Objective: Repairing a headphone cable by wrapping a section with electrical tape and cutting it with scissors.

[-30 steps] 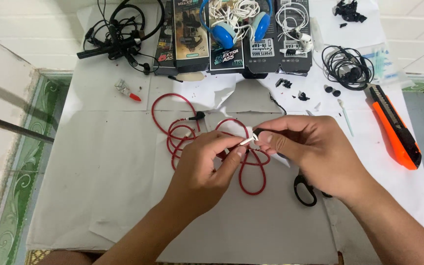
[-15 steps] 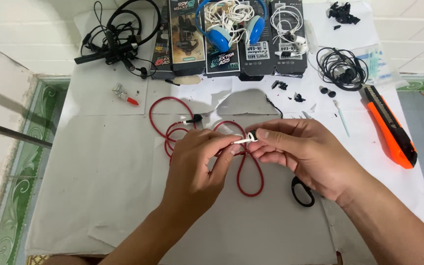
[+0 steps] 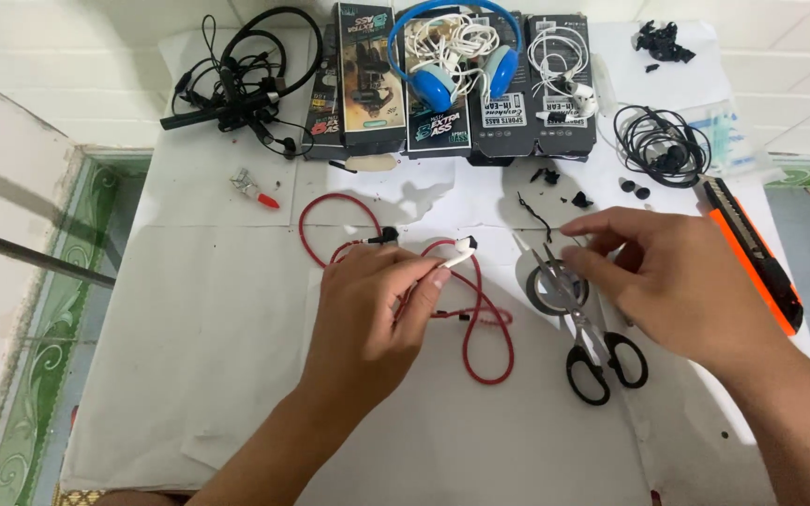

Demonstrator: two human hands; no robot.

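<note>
the left hand (image 3: 367,309), at centre frame, pinches a white earbud (image 3: 458,251) on the red cable (image 3: 480,319) coiled beneath it. the right hand (image 3: 677,281), fingers loosely spread and holding nothing, hovers over a tape roll (image 3: 541,289) and black-handled scissors (image 3: 592,351). an orange utility knife (image 3: 752,253) lies at right; blue headphones (image 3: 452,66) top centre.

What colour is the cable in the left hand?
Red cable, with a white tip; seen in the head view.
</note>
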